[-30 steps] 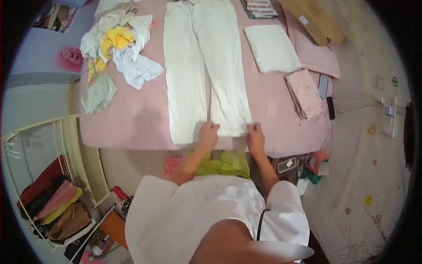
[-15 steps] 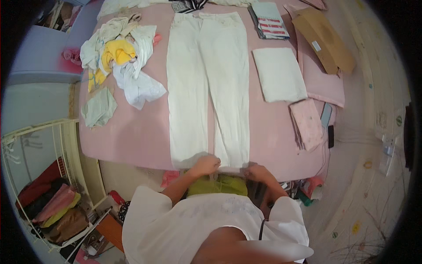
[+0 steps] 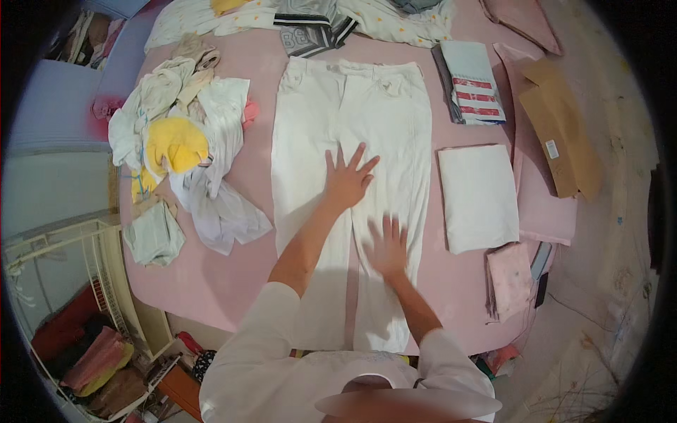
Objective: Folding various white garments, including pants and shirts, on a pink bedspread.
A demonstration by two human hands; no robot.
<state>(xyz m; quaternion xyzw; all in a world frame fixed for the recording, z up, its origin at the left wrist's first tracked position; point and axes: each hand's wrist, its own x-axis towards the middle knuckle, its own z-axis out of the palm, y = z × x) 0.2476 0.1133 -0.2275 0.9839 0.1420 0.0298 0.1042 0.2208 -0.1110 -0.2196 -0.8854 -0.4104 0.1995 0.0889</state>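
White trousers (image 3: 310, 127) lie flat, legs toward me, on a pink bed sheet (image 3: 233, 289). My left hand (image 3: 347, 178) rests palm down with fingers spread between the two legs, near the thigh part. My right hand (image 3: 386, 247) presses flat on the right trouser leg, lower down and closer to me. Neither hand holds anything.
A heap of white and yellow clothes (image 3: 180, 151) lies left of the trousers. A folded white cloth (image 3: 478, 196), a striped folded item (image 3: 471, 90), a folded pink cloth (image 3: 509, 278) and brown cardboard (image 3: 560, 137) lie to the right. A wire rack (image 3: 77, 310) stands at lower left.
Both hands left the trouser hems at the near bed edge and moved up onto the legs, now spread flat. The view has shifted forward over the bed.
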